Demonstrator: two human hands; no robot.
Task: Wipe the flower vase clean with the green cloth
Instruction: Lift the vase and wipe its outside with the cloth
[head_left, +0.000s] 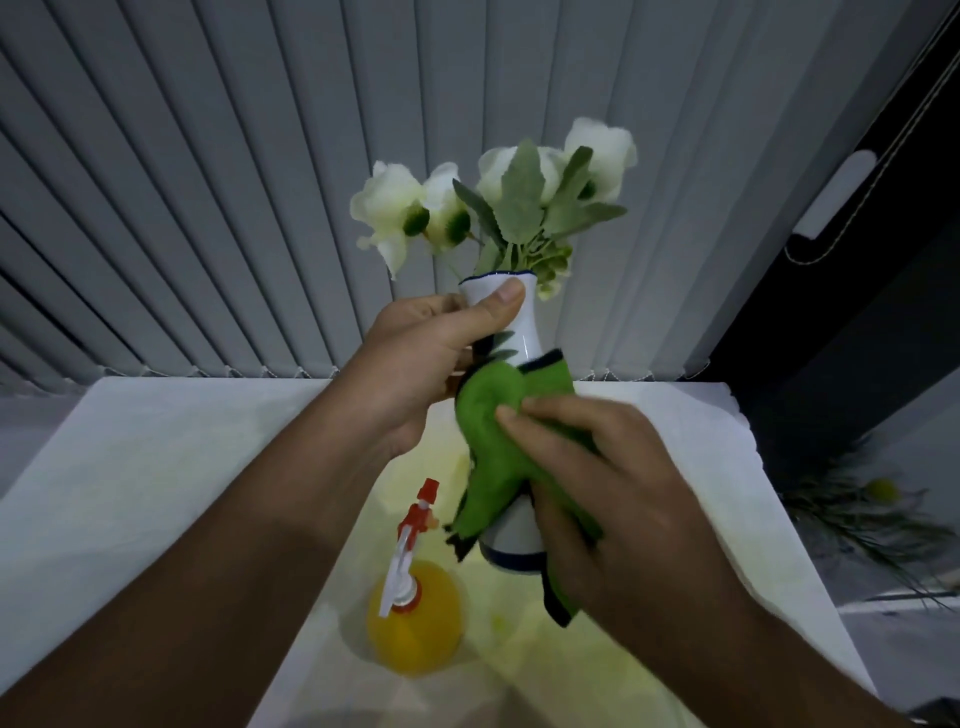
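Observation:
A white vase (522, 332) with a dark blue rim and base band is held up above the table, with white flowers (498, 197) and green leaves standing in it. My left hand (426, 358) grips its neck, thumb just under the rim. My right hand (597, 499) presses the green cloth (493, 447) against the vase's belly. The cloth has a dark edge and hides most of the vase's middle. Its lower end hangs beside the base.
A spray bottle (413, 623) with yellow liquid and a red and white trigger head stands on the white table (156, 493) below the vase. Grey vertical blinds (260, 182) hang behind. At the right lies a dark gap with a plant (862, 509) on the floor.

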